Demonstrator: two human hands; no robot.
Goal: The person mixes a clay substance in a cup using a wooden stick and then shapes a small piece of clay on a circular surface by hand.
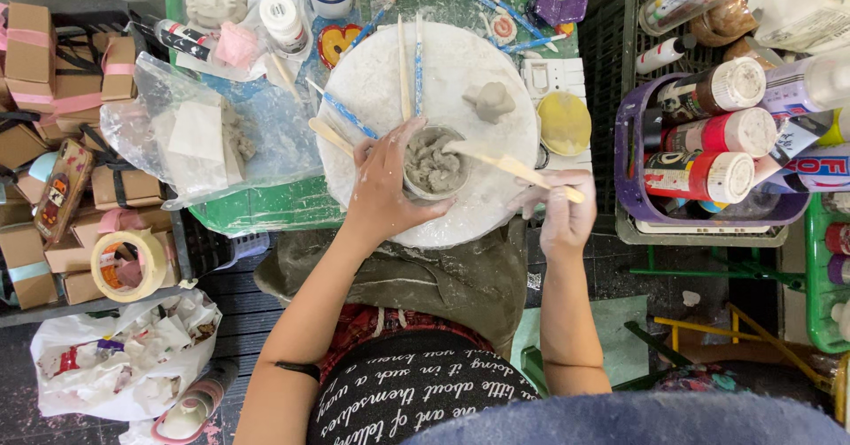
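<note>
- Your left hand [382, 188] is curled around the near side of a small grey clay cup [434, 163], fingers on its rim and wall, gripping it steady on the white round board [381, 73].
- Your right hand [565, 215] is closed on the handle end of a flat wooden tool [509, 166], whose blade reaches left across the cup's mouth.
- Judgement: keep the left grip light so the soft wall does not dent, and work the blade in shallow strokes while that hand braces the cup.
- The cup sits directly under your left fingers, at the board's near edge; it looks wet, its inside filled with lumpy grey clay.
- Beyond your hands lie a small clay lump [491, 101] and several brushes [416, 64]; right of your right hand stands a basket of paint bottles [708, 175].
</note>
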